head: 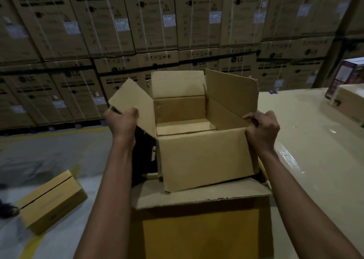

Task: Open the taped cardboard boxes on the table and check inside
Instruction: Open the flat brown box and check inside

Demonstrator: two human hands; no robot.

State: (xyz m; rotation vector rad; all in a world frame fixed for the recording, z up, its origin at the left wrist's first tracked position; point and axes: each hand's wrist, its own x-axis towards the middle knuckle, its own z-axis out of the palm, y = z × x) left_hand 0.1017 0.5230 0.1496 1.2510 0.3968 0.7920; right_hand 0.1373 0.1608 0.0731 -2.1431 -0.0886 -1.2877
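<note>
Both hands hold one small box [202, 156], open at the top. The left hand [122, 122] grasps the lower edge of its left flap [134, 99], and the right hand [262, 130] pinches the rim at the near right corner. Inside, only the cardboard bottom shows. This small box is over a bigger box [202, 229] with flaps folded out, just beside a pale shiny table [315, 150]. One closed box [53, 201] lies on the floor [39, 150] at the left. Stacked cartons [149, 18] stand behind.
</note>
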